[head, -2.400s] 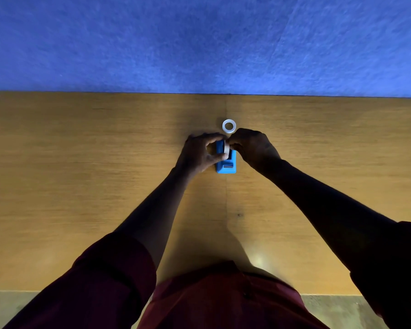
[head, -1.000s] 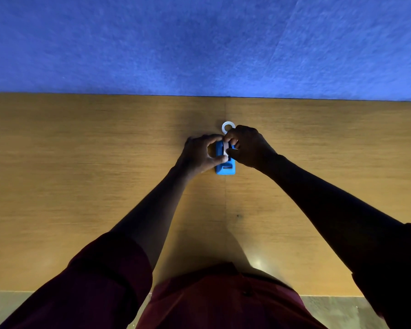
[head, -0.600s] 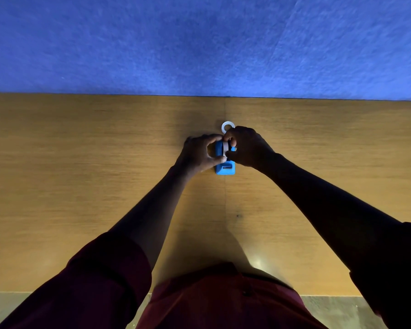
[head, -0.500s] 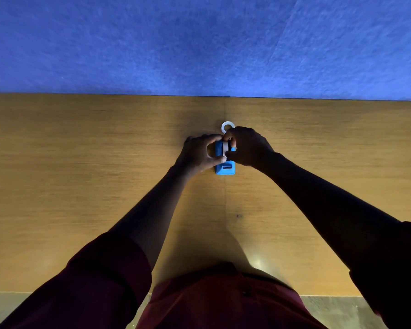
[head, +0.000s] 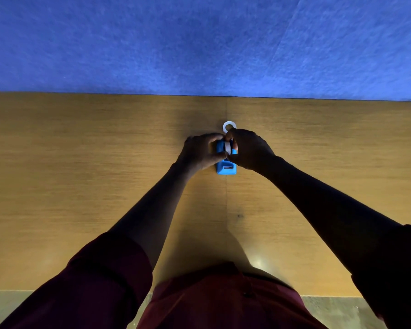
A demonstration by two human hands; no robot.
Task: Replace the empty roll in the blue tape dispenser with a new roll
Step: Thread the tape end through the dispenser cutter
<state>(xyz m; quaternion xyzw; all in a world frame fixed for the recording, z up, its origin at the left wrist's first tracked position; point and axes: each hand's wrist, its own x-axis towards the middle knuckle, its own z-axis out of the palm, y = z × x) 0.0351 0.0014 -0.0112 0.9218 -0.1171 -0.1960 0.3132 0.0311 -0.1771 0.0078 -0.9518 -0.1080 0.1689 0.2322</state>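
The blue tape dispenser (head: pixel 226 169) stands on the wooden table (head: pixel 81 176), its cutter end toward me. A white roll (head: pixel 227 147) sits upright in its top. My left hand (head: pixel 199 151) grips the dispenser's left side, thumb and fingers around it. My right hand (head: pixel 249 149) pinches the white roll from the right, fingers over its top. A second white ring (head: pixel 229 126) lies flat on the table just beyond the hands, partly hidden by my right fingers.
A blue felt wall panel (head: pixel 199 43) rises directly behind the table's far edge. The table's near edge runs along the bottom, with my dark red shirt (head: pixel 223 302) against it.
My right hand has shifted from the dispenser's far end onto the roll, now pinching it from above and the side. The left hand has stayed on the dispenser. The ring behind has not moved.
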